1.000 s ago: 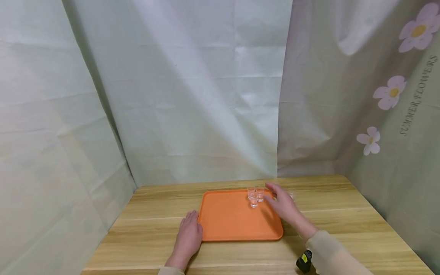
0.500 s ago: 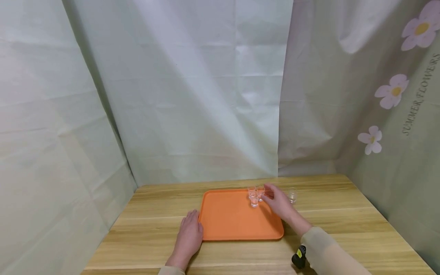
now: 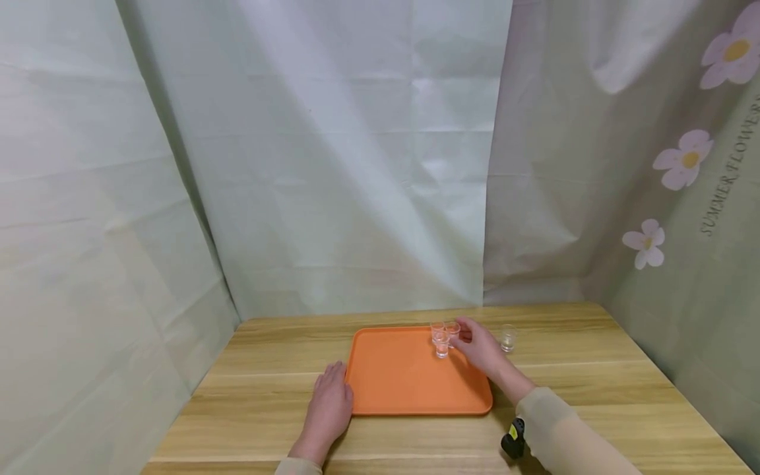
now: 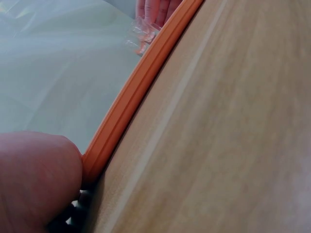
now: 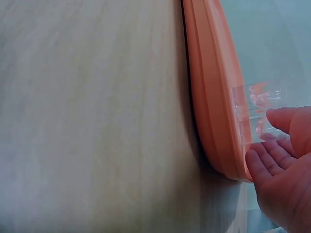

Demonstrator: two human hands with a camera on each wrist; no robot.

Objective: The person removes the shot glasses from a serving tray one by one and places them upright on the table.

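Observation:
On the orange tray (image 3: 415,376) several small clear shot glasses (image 3: 442,344) stand clustered near the far right corner. My right hand (image 3: 483,349) is at the rightmost of these, with thumb and fingers curved about its side; in the right wrist view that shot glass (image 5: 267,128) shows between the thumb and fingertips. My left hand (image 3: 328,406) rests at the tray's left edge, fingers lying along it and thumb against the rim. The left wrist view shows the left hand (image 4: 39,179) touching the tray's rim (image 4: 138,85).
Another shot glass (image 3: 507,338) stands on the wooden table (image 3: 570,389), right of the tray. A black device with a yellow mark (image 3: 513,439) is at the right sleeve. Pale curtains (image 3: 356,165) enclose the back and sides.
My right hand has moved slightly left, bringing its thumb and fingers in around the nearest shot glass on the tray. The left hand stays at the tray edge. The view has shifted slightly.

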